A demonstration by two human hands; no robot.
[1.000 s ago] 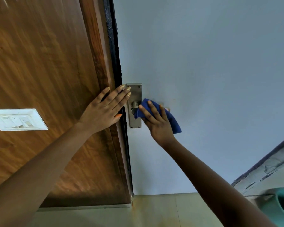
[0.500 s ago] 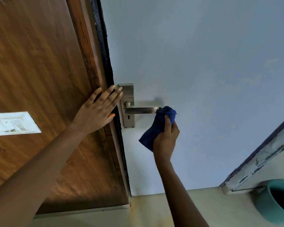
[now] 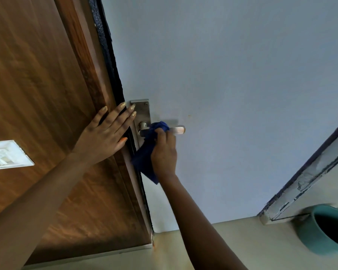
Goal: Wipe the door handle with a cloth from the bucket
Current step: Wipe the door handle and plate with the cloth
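Observation:
A silver lever door handle (image 3: 177, 129) on a metal backplate (image 3: 142, 112) sits at the left edge of a pale blue door (image 3: 222, 84). My right hand (image 3: 164, 152) grips a dark blue cloth (image 3: 146, 152) from below and presses it around the middle of the lever; the lever's right tip shows past the cloth. The rest of the cloth hangs down left of my wrist. My left hand (image 3: 105, 135) lies flat with fingers spread on the brown wooden frame (image 3: 47, 94), its fingertips reaching the backplate.
A teal bucket (image 3: 320, 228) stands on the beige floor (image 3: 242, 240) at the lower right, beside a worn white frame edge (image 3: 310, 178). A white switch plate (image 3: 6, 154) is mounted on the wood at the left.
My right hand with the cloth slid from the lever's base out to its free tip, then back left to the middle. The left hand stayed flat on the frame.

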